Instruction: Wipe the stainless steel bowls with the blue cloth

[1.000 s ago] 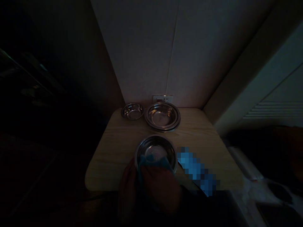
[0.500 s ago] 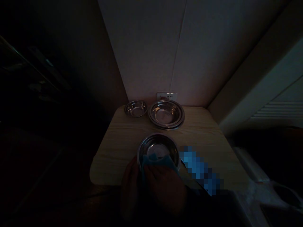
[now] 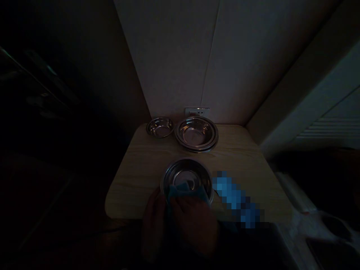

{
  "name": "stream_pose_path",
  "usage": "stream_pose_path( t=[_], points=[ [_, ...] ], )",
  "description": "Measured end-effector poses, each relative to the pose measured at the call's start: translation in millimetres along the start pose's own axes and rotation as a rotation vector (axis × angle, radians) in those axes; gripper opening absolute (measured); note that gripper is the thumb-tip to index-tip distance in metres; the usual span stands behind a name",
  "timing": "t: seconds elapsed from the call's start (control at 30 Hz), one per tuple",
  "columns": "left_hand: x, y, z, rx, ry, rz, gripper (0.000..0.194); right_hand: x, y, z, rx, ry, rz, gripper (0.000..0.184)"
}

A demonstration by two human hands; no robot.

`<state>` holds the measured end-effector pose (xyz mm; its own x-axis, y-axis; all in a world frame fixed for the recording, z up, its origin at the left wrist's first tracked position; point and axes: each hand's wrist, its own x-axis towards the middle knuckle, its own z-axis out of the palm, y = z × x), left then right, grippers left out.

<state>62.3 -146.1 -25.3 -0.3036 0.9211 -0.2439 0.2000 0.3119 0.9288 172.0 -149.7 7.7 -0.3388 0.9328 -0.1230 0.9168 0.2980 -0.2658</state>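
Note:
A shiny metal bowl (image 3: 187, 165) rests at the near middle of the small wooden table. My left hand (image 3: 153, 219) holds its left near rim, fingers bent against the outer side. A blue cloth (image 3: 197, 192) lies over the bowl's near rim and into its inside. My right hand (image 3: 195, 225) presses that cloth against the near inner wall, with the fingers closed on it. The light is very dim, so the fingertips are hard to make out.
At the table's back stand a stack of metal bowls (image 3: 197, 135) and a smaller metal bowl (image 3: 160, 127). A wall socket (image 3: 197, 111) is behind them. Right of my hands lies a pixelated blue long shape (image 3: 234, 197). A wall closes off the wooden table (image 3: 239, 157) behind.
The view has shifted slightly. My right hand and the cloth have moved only a little within the bowl. My left hand stays at the rim.

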Motion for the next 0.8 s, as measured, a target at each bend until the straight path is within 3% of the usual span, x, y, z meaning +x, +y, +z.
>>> stream_pose_path(
  t=[0.17, 0.43, 0.6, 0.8],
  points=[
    [0, 3, -1.7, 0.011, 0.035, -0.150, 0.041, 16, -8, 5, 0.049, 0.066, -0.060, 0.024],
    [5, 9, -1.8, 0.035, 0.003, -0.089, 0.054, -7, 14, 13, -0.049, 0.157, -0.191, 0.023],
    [6, 6, 0.5, 0.103, 0.004, -0.031, 0.046, 2, 5, 21, -0.037, 0.237, -0.131, 0.020],
    [17, 12, -8.7, 0.127, -0.007, -0.051, 0.045, 4, 0, 18, 0.018, 0.151, -0.167, 0.023]
  ],
)
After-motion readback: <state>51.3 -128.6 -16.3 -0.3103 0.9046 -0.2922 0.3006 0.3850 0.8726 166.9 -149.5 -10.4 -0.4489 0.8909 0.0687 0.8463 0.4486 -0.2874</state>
